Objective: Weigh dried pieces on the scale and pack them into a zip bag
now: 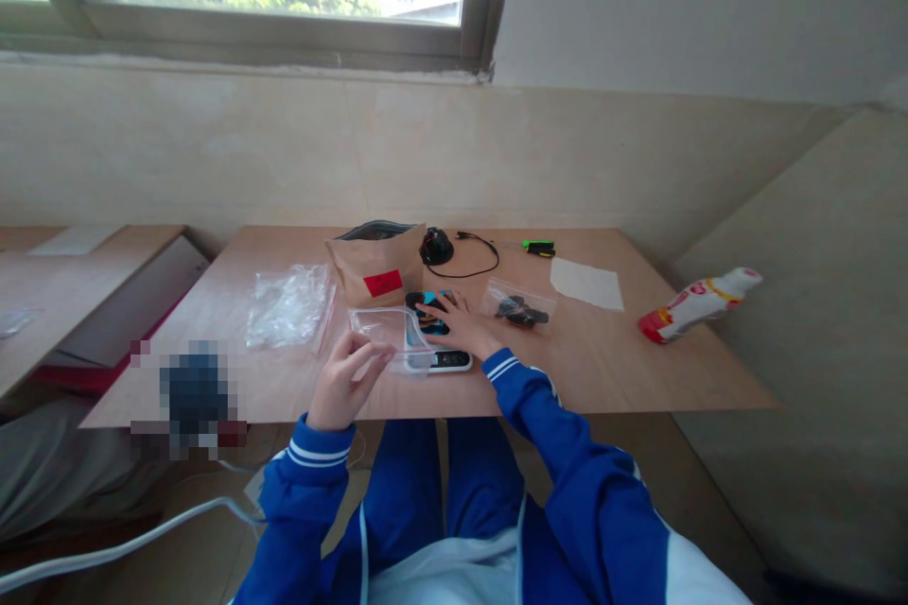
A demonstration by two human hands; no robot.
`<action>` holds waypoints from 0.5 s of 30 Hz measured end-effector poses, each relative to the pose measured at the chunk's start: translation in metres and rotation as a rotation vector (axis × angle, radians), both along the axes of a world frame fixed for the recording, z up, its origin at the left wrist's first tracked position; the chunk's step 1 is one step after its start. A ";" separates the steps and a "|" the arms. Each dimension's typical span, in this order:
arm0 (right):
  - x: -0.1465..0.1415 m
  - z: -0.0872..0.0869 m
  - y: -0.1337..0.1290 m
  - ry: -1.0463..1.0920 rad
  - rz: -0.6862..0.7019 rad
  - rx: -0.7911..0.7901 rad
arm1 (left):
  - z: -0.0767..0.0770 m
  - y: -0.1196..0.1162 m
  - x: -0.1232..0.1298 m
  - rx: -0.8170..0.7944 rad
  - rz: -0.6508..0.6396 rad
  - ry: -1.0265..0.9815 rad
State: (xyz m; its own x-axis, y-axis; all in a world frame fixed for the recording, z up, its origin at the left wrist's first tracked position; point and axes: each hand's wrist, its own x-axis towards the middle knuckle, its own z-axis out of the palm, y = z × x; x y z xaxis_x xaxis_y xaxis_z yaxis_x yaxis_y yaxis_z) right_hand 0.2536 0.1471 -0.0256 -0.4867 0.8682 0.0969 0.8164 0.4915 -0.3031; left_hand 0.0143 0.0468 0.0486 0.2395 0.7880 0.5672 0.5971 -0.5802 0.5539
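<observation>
My left hand [341, 385] pinches the edge of a clear plastic bag [381, 325] near the front of the table. The bag's lower part overlaps a white, flat device with a dark panel [452, 360]. With fingers spread, my right hand [464, 327] reaches over a blue printed item [434, 325] with black and tan parts on it. The hand partly covers this item, and its exact kind is unclear. Directly behind stands an open brown paper pouch [375, 263] with a red label.
Clear plastic bags [288, 307] lie to the left. Behind are a black round device [437, 247] with a cable and green-and-black tools [539, 248]. To the right lie a bag of dark parts [521, 310], white paper [587, 285] and a red-and-white bottle [699, 304].
</observation>
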 end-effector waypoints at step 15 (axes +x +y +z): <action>0.007 -0.014 0.013 0.199 -0.061 0.295 | -0.010 0.009 0.006 0.025 0.108 -0.067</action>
